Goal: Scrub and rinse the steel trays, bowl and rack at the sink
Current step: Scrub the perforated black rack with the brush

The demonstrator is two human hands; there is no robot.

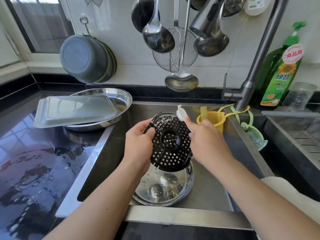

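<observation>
Over the sink (pixel 204 196), left hand (pixel 138 144) grips the rack (pixel 171 146) at nine o'clock; right hand (pixel 206 137), at three, clamps a cloth (pixel 181 115). Scrubbing now; rinsing likely follows, above the bowl (pixel 164 189).

The round rack (pixel 171 146) over the sink (pixel 173 217) is black with lots of little round holes. The cloth (pixel 181 115) at its top edge is white. Right of the rack, the cup (pixel 212 121) is yellow. Further right, the soap bottle (pixel 280 70) is green with a sunflower picture. Below the rack, the bowl (pixel 164 187) is shiny silver.
</observation>
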